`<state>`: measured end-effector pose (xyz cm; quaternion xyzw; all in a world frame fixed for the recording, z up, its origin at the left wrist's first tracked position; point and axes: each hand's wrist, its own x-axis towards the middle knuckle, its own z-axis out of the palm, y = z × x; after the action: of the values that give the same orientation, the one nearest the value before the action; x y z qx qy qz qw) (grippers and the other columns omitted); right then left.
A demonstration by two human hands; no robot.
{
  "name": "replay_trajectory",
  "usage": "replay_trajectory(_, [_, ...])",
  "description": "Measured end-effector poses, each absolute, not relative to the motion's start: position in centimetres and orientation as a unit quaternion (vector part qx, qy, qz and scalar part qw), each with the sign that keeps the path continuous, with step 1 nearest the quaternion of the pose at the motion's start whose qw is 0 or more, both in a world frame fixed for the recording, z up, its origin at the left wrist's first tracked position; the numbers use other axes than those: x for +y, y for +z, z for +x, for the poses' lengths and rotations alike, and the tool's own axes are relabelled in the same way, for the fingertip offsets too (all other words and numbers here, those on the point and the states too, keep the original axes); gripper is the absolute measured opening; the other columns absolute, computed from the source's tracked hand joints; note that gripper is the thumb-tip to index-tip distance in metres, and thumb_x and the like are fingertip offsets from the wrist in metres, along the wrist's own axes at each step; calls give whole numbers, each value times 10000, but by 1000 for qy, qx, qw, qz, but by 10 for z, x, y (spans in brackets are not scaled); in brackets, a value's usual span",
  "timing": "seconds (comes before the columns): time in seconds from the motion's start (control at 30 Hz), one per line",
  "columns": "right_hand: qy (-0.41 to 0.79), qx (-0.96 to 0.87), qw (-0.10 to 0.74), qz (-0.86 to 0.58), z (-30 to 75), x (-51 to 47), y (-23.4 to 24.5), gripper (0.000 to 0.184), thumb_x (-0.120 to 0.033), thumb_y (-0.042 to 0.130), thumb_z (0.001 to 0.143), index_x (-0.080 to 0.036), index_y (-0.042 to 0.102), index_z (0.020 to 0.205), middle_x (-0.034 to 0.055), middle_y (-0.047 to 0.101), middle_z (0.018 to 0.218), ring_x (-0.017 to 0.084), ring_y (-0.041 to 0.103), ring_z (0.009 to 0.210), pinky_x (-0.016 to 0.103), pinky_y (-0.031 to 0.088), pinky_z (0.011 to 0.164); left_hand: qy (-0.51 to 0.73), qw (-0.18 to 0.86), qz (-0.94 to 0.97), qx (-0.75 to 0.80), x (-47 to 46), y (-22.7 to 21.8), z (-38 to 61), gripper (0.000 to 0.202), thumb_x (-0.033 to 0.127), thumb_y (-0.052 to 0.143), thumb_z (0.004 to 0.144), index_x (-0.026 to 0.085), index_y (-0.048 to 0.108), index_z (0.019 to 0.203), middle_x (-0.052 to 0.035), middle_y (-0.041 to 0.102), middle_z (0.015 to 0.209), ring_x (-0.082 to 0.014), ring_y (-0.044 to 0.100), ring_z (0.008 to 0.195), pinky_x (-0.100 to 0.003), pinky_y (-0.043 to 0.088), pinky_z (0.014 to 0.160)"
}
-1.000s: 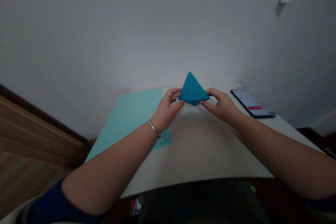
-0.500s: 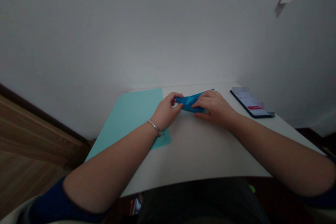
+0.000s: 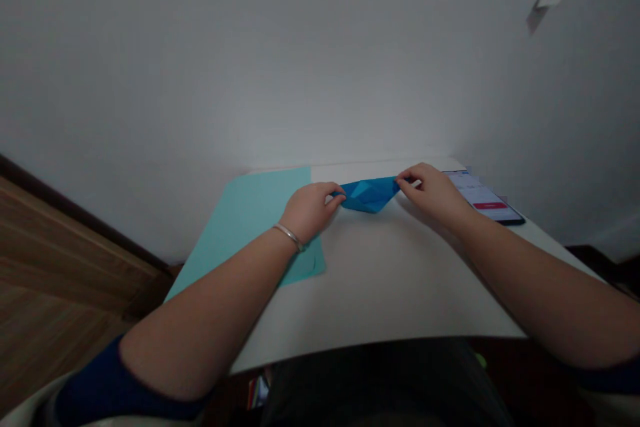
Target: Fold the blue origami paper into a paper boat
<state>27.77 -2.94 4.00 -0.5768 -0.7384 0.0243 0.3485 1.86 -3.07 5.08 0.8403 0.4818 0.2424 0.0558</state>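
A folded piece of blue paper (image 3: pixel 371 195) is stretched between my hands over the far half of the white table. Its upper edge runs nearly straight, and a fold points down toward me. My left hand (image 3: pixel 314 205) pinches its left end between thumb and fingers. At the upper right corner, my right hand (image 3: pixel 425 188) grips the paper with thumb and fingertips. A silver bangle circles my left wrist. Whether the paper touches the table, I cannot tell.
Light teal sheets (image 3: pixel 260 207) lie under and beyond my left forearm on the white table (image 3: pixel 380 287). A phone (image 3: pixel 483 197) with its screen lit lies at the right edge, partly behind my right hand. A grey wall (image 3: pixel 320 67) rises behind the table.
My right hand has moved right from the paper's middle to its right corner. The blue paper now shows more of its face, with its lower fold exposed. My left hand keeps its end.
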Motion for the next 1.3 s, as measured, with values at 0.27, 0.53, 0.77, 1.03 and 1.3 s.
replay_trajectory(0.27, [26,-723,314,-615,282,-33,43,214,-297,493,826,-198,652,723,64,668,795,197,586,695,316,417,620,252,101,790,549,-21,46,14,187,285,532,872,184,674,941,-58,699,895,-201,629,812,-322,473,761])
replay_trajectory(0.53, [63,-744,358,-560,273,-36,43,249,-358,507,859,-207,687,940,75,690,986,214,628,819,344,492,708,349,103,834,415,-24,42,17,411,111,535,786,154,568,1194,-90,592,1221,-192,524,1164,-365,381,1055])
replay_trajectory(0.77, [104,-745,361,-551,271,-42,46,317,-230,506,807,-215,654,1087,68,679,1067,177,625,732,340,507,707,363,101,837,396,-24,41,16,477,78,477,770,161,531,1237,-99,567,1249,-194,506,1186,-402,375,1071])
replay_trajectory(1.03, [51,-750,326,-573,272,-46,54,131,-273,577,734,-201,615,837,28,639,746,158,556,630,280,406,560,417,-13,800,432,-23,44,15,397,125,528,786,184,584,1175,-108,517,1273,-236,472,1209,-445,365,1060])
replay_trajectory(1.3, [66,-765,338,-544,253,-63,67,84,-273,575,758,-206,625,748,6,618,660,132,534,586,259,381,534,313,-44,863,394,-37,49,26,317,205,631,787,218,643,1103,-87,573,1158,-228,537,1058,-401,445,949])
